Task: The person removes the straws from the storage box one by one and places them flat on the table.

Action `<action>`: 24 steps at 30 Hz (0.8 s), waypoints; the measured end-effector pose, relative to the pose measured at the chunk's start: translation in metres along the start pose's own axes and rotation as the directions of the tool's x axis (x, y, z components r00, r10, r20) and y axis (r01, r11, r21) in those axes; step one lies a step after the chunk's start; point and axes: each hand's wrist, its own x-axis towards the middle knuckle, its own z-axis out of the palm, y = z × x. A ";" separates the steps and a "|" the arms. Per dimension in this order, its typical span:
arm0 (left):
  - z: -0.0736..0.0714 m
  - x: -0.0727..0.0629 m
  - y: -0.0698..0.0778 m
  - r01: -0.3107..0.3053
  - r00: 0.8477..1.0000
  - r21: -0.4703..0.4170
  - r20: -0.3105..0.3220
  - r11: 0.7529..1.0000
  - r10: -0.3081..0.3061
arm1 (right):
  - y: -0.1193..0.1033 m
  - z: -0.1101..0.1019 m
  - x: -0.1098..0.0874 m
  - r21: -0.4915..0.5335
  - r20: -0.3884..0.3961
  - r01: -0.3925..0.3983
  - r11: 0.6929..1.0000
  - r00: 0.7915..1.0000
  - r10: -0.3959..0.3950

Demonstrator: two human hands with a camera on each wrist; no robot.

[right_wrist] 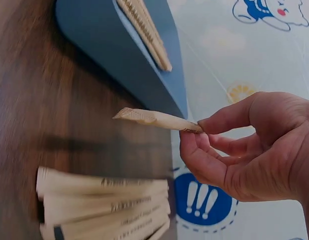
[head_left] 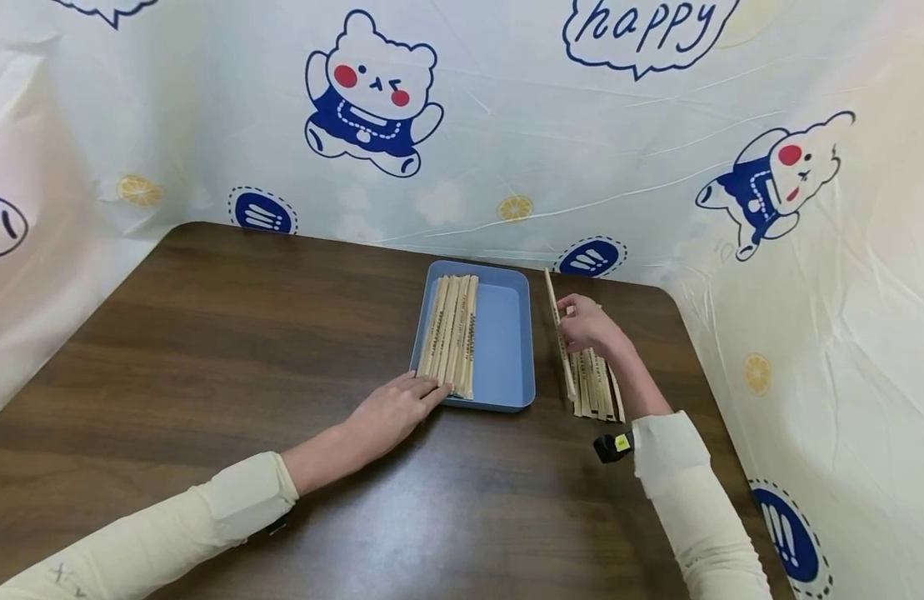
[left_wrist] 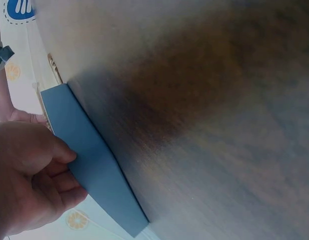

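A blue tray [head_left: 506, 350] holds a row of paper-wrapped chopsticks [head_left: 450, 333] along its left side. At the tray's near left corner, my left hand [head_left: 397, 408] grips the rim, its thumb against the outer wall in the left wrist view. My right hand [head_left: 585, 325] is just right of the tray, pinching one wrapped pair of chopsticks [right_wrist: 154, 120] between thumb and fingers. That pair is raised and tilted, one end pointing toward the back. Below the right hand lies a second bunch of wrapped chopsticks [head_left: 596, 392], partly hidden by the hand in the head view.
The brown wooden table [head_left: 244, 333] extends left and toward the front. Behind it and at the sides hangs a pale printed cloth [head_left: 491, 125]. A dark strap device [head_left: 614, 447] is at the right wrist.
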 end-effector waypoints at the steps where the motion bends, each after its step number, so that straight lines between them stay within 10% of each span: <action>1: 0.000 0.000 0.000 0.000 1.000 0.001 0.000 1.000 0.000 | 0.003 -0.002 -0.001 -0.001 -0.001 -0.004 1.000 1.000 0.004; 24: 0.001 0.001 0.000 -0.007 1.000 -0.013 -0.009 1.000 0.007 | 0.064 -0.048 -0.023 0.016 -0.061 -0.098 0.995 0.993 0.099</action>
